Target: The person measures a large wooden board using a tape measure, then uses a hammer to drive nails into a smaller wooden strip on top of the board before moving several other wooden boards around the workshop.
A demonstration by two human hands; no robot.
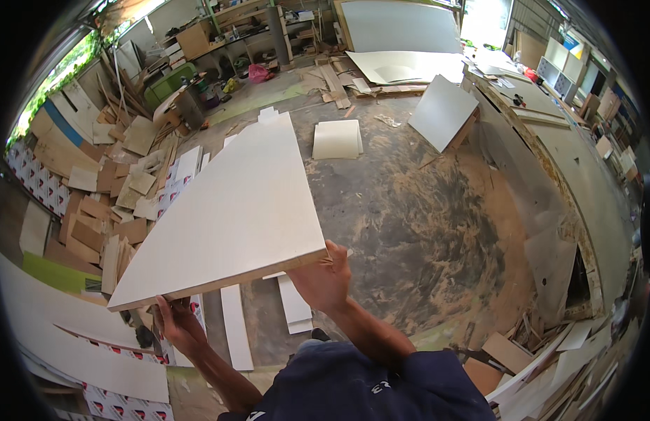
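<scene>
A large white board (pixel 230 203) with a raw brown near edge is held up in front of me, its broad face upward. My left hand (pixel 176 324) grips it from below near the left corner, fingers hidden partly under the edge. At the right near corner my right hand (pixel 323 279) is closed round the edge, its palm beneath and fingertips at the corner. Below the board, white strips (pixel 236 330) and a short stack of white panels (pixel 293 302) lie on the floor.
Wood offcuts (pixel 93 231) are heaped along the left. Small pale panels (pixel 336 139) lie ahead, and a white panel (pixel 443 112) leans further right. A long workbench (pixel 549 161) runs along the right side. Scraps (pixel 507 351) lie at the lower right. Sawdust covers the dark floor (pixel 409 238).
</scene>
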